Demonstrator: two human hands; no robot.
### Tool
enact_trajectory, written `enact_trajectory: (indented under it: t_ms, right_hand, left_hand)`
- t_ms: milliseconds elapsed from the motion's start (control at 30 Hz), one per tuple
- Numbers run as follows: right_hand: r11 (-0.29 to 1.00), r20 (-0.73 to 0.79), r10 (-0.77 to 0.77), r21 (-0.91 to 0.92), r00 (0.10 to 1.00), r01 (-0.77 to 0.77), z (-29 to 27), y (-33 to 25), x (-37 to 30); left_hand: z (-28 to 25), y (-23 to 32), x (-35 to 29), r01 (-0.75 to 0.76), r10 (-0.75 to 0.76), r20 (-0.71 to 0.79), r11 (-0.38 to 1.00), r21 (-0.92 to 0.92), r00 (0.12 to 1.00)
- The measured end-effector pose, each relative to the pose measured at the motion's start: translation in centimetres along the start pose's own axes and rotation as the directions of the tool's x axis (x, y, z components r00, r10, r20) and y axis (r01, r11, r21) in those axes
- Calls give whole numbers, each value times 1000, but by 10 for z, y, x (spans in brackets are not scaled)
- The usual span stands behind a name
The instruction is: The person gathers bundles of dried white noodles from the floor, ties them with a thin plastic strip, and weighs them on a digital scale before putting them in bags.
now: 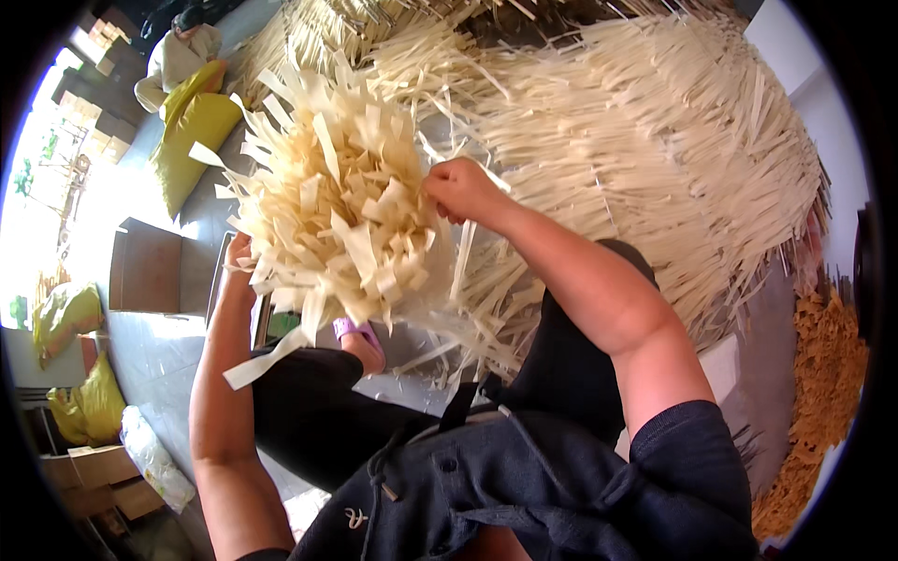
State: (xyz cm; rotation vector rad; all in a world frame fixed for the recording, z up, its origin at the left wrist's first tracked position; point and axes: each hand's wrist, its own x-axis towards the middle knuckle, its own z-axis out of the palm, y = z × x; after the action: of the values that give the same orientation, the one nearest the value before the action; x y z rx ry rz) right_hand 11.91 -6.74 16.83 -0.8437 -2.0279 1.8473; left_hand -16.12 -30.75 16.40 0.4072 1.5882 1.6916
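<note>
A big bushy bundle of pale, cream-coloured flat strips (346,210) is held up in front of me, its cut ends fanning toward me. My left hand (239,259) grips its left side; most of the fingers are hidden behind the strips. At the right edge of the bundle, my right hand (463,190) is closed with the fingers curled in. What lies between those fingers is too small to tell. One long strip (271,360) hangs from the bundle's lower side over my dark trouser leg.
A wide heap of similar strips (645,140) spreads ahead and right. Orange-brown material (818,402) lies far right. A cardboard box (145,266), yellow sacks (196,131) and a white plastic bag (154,458) stand left. Another person (182,56) sits at the far left.
</note>
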Motion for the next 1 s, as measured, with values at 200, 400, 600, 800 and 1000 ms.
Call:
enact_trajectory:
  t_ms: [200,400,600,800,1000]
  right_hand:
    - [1000,-113,-6,18,994,8,-1,1,-17]
    - [983,-23,-135,122,991,137,16,-3,-31]
    - [961,35,-201,199,979,191,29,-33,-23]
    - [963,-65,-39,266,997,55,3,-10,-25]
    - [987,-368,96,158,925,-39,-53,9,-56]
  left_hand:
    - [32,-6,-41,-19,67,-190,969,246,979]
    - [17,-6,-34,15,49,-263,971,239,964]
    - [22,33,-70,-216,222,-170,975,54,960]
    - [40,25,-74,-121,148,-168,979,163,975]
    - [90,10,-55,6,-9,42,997,78,999]
